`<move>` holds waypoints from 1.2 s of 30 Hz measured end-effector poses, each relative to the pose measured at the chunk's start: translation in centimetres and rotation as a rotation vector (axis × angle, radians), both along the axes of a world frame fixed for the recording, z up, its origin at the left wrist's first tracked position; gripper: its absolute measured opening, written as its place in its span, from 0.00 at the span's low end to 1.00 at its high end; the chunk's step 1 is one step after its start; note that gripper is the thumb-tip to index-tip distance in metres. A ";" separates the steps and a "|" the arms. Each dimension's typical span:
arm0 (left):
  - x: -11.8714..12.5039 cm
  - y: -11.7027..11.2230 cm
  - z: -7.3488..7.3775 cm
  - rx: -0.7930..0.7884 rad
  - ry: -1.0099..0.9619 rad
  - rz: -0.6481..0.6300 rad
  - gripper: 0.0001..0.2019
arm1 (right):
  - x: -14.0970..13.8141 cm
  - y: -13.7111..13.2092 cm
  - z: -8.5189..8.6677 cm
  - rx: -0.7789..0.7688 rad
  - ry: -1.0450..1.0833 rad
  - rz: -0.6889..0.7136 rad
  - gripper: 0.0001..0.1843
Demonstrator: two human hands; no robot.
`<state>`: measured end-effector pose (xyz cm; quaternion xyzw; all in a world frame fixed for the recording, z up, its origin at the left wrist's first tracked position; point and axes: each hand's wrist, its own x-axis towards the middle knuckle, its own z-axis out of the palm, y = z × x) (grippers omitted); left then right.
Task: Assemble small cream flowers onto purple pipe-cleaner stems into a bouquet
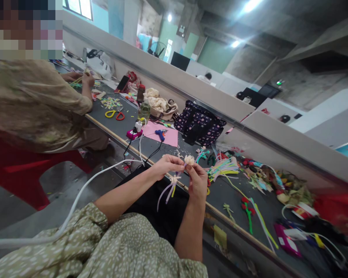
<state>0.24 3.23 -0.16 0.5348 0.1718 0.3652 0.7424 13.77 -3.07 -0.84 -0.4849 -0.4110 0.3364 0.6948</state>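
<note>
Both hands meet over the table's front edge around a small craft flower with a cream head (189, 160) and a purple stem. My left hand (169, 165) is closed in a pinch just left of the head, at the purple part. From the other side, my right hand (197, 178) pinches the flower just under its head. Below the fingers hangs a second cream flower (174, 179) with purple and yellow fuzzy stems (169, 192); whether it is joined to the upper one I cannot tell. Right of my hands lies a bunch of pastel fuzzy stems (224, 169).
A blue glue gun (160, 134) rests on a pink sheet (171, 138), near a magenta power strip (134, 134) and a dotted bag (201, 123). A white cable (88, 183) crosses at left. Red flowers (248, 210) lie right. A co-worker (37, 104) sits left.
</note>
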 end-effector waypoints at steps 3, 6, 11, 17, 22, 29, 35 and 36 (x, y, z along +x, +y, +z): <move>0.4 0.6 0.1 -0.077 -0.010 -0.116 0.13 | 0.7 0.4 0.3 -0.008 0.048 0.064 0.11; 1.0 1.1 0.2 -0.115 -0.003 -0.184 0.14 | 1.1 0.9 0.7 -0.018 0.082 0.099 0.11; 1.7 1.5 -0.3 -0.076 -0.037 -0.031 0.16 | 0.9 1.3 0.7 0.030 0.028 -0.008 0.10; 0.2 0.5 0.3 0.388 0.185 0.448 0.09 | 0.1 1.5 -0.1 0.062 -0.060 -0.208 0.12; -0.3 -1.4 1.5 0.798 0.437 0.615 0.03 | -1.0 1.3 -0.2 0.084 -0.121 -0.269 0.13; 0.5 -1.5 1.0 0.762 0.485 0.663 0.02 | -1.6 0.7 -0.3 0.085 -0.156 -0.273 0.14; 0.6 -0.9 0.7 0.640 0.348 0.594 0.03 | -1.3 0.2 0.1 0.106 -0.098 -0.170 0.11; 0.6 -0.8 0.8 0.614 0.317 0.563 0.03 | -1.2 0.1 0.2 0.104 -0.084 -0.153 0.10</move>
